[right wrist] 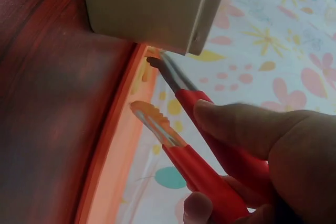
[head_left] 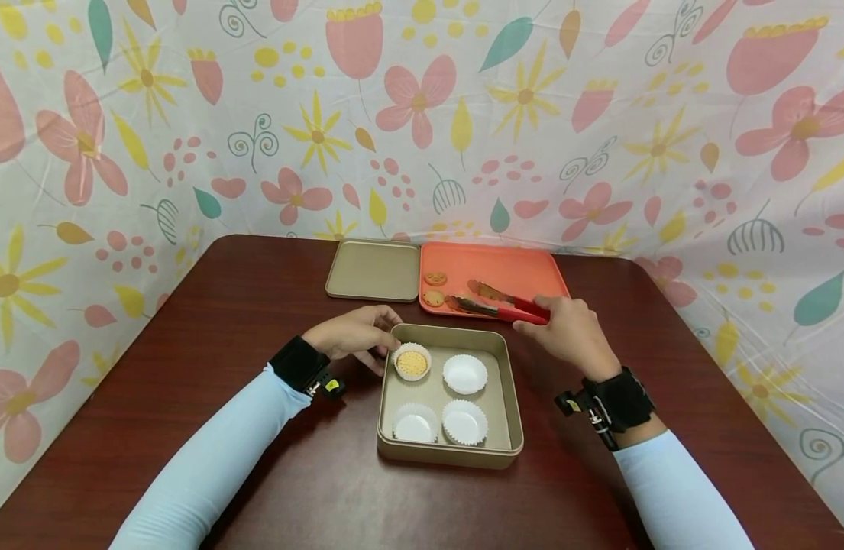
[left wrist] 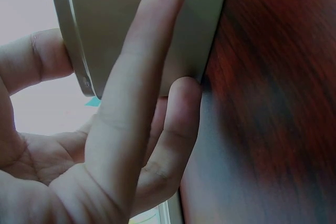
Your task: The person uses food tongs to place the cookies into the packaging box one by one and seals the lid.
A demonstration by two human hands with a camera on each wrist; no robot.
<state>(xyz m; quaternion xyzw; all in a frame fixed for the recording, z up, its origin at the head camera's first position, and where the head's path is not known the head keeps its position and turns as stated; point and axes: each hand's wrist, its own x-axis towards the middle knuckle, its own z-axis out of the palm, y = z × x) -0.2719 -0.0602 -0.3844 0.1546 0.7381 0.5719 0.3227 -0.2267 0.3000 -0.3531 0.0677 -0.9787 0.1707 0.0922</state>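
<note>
A square gold tin stands on the table with several white paper cups inside. The back-left cup contains a round yellow cookie. My left hand holds the tin at its back-left corner, thumb at the rim and fingers against the outer wall. My right hand grips red-handled tongs behind the tin. Their arms are spread apart, tips over an orange tray. Two cookies, one with holes and one round, lie at the tray's left; something brownish lies by the lower tip.
A flat gold lid or tray lies left of the orange tray at the table's back. The dark wooden table meets a flower-printed cloth behind. Three more paper cups, front-left, front-right and back-right, show white bottoms.
</note>
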